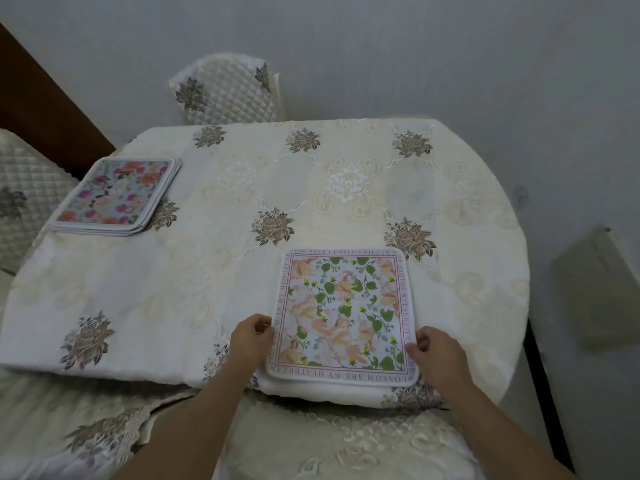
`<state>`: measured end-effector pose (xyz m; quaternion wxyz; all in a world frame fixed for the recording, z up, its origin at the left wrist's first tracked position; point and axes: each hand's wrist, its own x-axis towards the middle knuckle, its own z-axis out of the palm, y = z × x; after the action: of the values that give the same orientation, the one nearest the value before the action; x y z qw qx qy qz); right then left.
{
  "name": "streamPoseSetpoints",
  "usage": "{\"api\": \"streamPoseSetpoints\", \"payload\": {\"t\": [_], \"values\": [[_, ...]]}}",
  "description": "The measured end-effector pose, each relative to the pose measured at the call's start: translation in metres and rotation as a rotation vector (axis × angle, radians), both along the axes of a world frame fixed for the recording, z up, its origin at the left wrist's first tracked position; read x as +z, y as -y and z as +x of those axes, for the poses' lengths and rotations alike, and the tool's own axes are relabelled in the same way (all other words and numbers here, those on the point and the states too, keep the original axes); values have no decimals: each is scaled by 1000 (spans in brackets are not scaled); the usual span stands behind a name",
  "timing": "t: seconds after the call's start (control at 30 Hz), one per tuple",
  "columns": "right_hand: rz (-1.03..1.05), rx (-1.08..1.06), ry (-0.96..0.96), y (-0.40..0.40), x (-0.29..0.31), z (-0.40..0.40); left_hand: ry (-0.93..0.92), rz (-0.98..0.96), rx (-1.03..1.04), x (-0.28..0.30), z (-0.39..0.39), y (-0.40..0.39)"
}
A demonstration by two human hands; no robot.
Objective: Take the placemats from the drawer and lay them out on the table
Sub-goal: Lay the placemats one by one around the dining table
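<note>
A square placemat point(343, 313) with peach flowers, green leaves and a lettered border lies flat near the table's front edge. My left hand point(251, 339) pinches its left edge, and my right hand point(434, 351) pinches its right edge. A stack of several placemats point(117, 195) with a pink and orange rose print sits at the table's far left. The table point(242, 271) is covered by a cream embroidered cloth.
A quilted chair back point(225, 88) stands behind the table against the grey wall. Another quilted chair point(24, 195) is at the left. A cushioned seat point(311, 441) lies below the front edge. A pale box-like object point(602, 282) stands at the right.
</note>
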<state>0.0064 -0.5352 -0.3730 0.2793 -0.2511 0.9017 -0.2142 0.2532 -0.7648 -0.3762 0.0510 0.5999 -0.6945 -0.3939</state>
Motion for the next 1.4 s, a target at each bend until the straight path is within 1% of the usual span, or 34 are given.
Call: {"api": "streamPoseSetpoints", "payload": {"t": [0.2, 0.47, 0.53, 0.6, 0.67, 0.73, 0.8, 0.87, 0.93, 1.07, 1.17, 1.3, 1.4], "values": [[15, 30, -26, 2, 1, 0, 69, -35, -83, 0, 2, -1], [43, 25, -12, 6, 0, 0, 104, -76, -156, -1, 2, 5], [41, 24, -40, 8, -1, 4, 139, -81, -171, -3, 4, 8], [35, 64, -141, 11, -2, 6, 187, -110, -225, -4, 3, 14], [35, 145, -248, 19, -5, 7, 233, -162, -312, -5, 0, 20], [-13, 203, -290, 32, -6, 8, 299, -274, -420, -9, -9, 28], [-52, 254, -269, 53, -7, 9, 318, -412, -515, -12, -24, 36], [-81, 311, -214, 78, -9, 9, 311, -480, -637, -14, -44, 45], [-83, 358, -186, 105, -10, 9, 302, -486, -750, -14, -66, 53], [-36, 449, -237, 154, -9, 11, 247, -443, -821, -14, -112, 60], [-10, 515, -250, 183, -18, 8, 275, -413, -921, -18, -139, 60], [3, 501, -248, 196, -28, 3, 299, -403, -898, -24, -149, 64], [12, 495, -300, 184, -27, -3, 289, -411, -874, -28, -138, 68]]}}
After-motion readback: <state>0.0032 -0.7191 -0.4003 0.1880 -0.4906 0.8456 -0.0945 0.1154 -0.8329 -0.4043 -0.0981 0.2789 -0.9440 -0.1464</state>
